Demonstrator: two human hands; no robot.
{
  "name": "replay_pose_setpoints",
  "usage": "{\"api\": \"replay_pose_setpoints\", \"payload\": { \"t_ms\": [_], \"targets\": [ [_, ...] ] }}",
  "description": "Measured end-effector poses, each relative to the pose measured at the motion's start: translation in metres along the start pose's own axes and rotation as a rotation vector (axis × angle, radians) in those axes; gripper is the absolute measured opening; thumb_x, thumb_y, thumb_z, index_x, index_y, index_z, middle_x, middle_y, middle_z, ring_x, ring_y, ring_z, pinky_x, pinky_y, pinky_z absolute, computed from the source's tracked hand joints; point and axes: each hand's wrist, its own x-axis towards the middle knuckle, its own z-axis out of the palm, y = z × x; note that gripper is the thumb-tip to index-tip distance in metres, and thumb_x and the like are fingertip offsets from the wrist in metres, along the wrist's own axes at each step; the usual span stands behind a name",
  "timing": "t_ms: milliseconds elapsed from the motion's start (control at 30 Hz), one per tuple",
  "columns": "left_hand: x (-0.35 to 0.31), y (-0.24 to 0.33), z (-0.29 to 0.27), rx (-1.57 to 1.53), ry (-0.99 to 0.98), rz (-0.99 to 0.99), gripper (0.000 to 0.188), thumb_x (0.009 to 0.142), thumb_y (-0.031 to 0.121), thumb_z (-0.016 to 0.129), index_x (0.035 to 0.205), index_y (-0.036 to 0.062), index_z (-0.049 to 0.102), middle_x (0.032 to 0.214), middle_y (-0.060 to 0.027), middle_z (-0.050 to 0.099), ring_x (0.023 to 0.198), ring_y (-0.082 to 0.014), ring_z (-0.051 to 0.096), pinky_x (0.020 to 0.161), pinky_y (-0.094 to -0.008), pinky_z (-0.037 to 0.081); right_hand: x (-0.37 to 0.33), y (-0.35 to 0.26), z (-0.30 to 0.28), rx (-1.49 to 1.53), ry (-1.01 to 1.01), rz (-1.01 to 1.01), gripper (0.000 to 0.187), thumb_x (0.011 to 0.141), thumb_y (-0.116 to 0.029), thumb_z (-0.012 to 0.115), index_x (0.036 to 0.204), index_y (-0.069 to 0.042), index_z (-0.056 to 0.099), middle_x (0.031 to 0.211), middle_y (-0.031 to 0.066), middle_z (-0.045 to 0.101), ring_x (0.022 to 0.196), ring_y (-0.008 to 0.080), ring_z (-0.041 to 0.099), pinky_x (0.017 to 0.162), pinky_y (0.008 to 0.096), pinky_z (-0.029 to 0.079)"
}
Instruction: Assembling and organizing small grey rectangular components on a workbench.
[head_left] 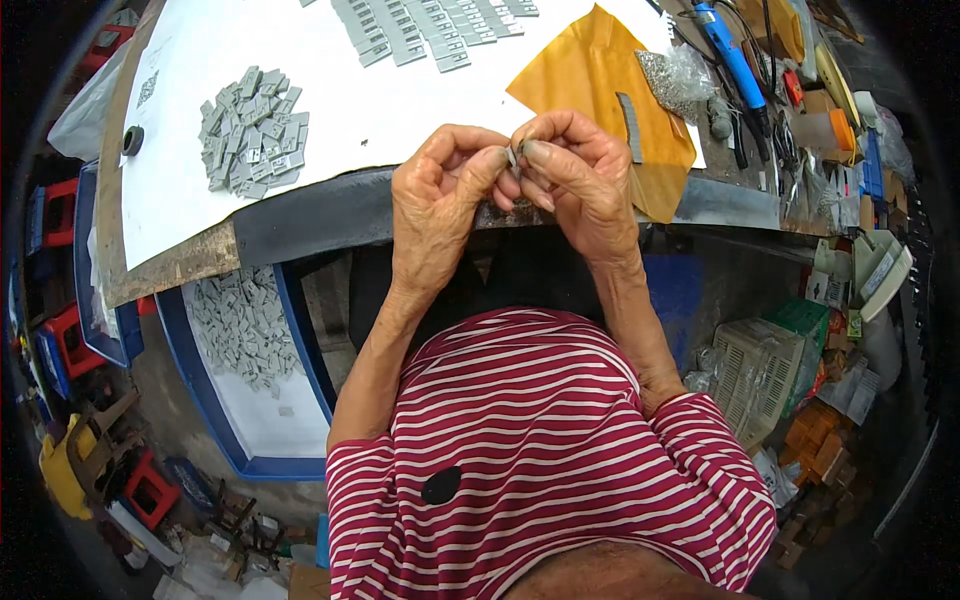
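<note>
My left hand (440, 195) and my right hand (588, 180) meet just above the table's near edge. Thumb and fingers of each are pinched together on a small grey piece (513, 158). Fingertips cover most of it, so its full shape is hidden. To the left lies a loose pile of small grey rectangular plastic pieces (255, 133) on white paper (330, 110). Beyond my hands, similar pieces (425, 28) are laid out in slanting rows. Beside my right hand, a dark grey strip (629, 128) rests on a yellow-brown paper sheet (570, 65).
A blue power screwdriver (735, 55) lies at the right, near a clear bag of small metal parts (675, 85). Below the table's left side stands a blue tray (262, 467) with many grey pieces. A black ring (132, 141) sits at the left edge. Boxes and crates (750, 365) crowd the lower right.
</note>
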Motion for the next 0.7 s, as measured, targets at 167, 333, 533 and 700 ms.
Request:
{"api": "replay_pose_setpoints", "payload": {
  "t_ms": [167, 333, 533, 700],
  "targets": [
    [-0.001, 0.003, 0.002, 0.003, 0.031, -0.017, 0.011, 0.086, 0.005, 0.053, 0.092, -0.005, 0.055, 0.073, -0.0079, 0.059, 0.063, -0.0103, 0.057, 0.057, -0.0198, 0.048, -0.001, 0.001, 0.001, -0.01, -0.008, -0.013, 0.012, 0.084, -0.006, 0.054, 0.088, 0.005, 0.053, 0.066, 0.008, 0.057, 0.051, 0.0082, 0.049, 0.048, 0.0176, 0.038],
    [-0.003, 0.003, -0.002, -0.076, -0.002, -0.029, 0.014, 0.085, 0.006, 0.056, 0.093, -0.0055, 0.056, 0.073, -0.0092, 0.06, 0.062, -0.0118, 0.059, 0.058, -0.0208, 0.05, -0.004, 0.0, -0.003, -0.289, -0.104, -0.109, 0.011, 0.083, -0.006, 0.056, 0.09, 0.003, 0.055, 0.068, 0.0055, 0.058, 0.051, 0.0048, 0.049, 0.046, 0.0153, 0.037],
    [-0.003, 0.005, -0.004, -0.107, -0.029, -0.053, 0.015, 0.084, 0.006, 0.058, 0.093, -0.0059, 0.056, 0.074, -0.0098, 0.061, 0.062, -0.0126, 0.06, 0.059, -0.0211, 0.05, 0.0, -0.001, -0.011, -0.269, -0.193, -0.091, 0.011, 0.082, -0.005, 0.057, 0.09, 0.003, 0.055, 0.067, 0.0047, 0.058, 0.051, 0.0042, 0.047, 0.046, 0.0151, 0.037],
    [-0.003, 0.005, -0.004, -0.077, 0.001, -0.066, 0.013, 0.083, 0.002, 0.057, 0.092, -0.0068, 0.056, 0.073, -0.0104, 0.061, 0.063, -0.0133, 0.061, 0.058, -0.021, 0.051, 0.004, 0.001, -0.011, 0.126, -0.163, -0.06, 0.011, 0.082, -0.002, 0.055, 0.09, 0.005, 0.054, 0.077, 0.0094, 0.057, 0.051, 0.007, 0.045, 0.045, 0.0182, 0.036]
  ]
}}
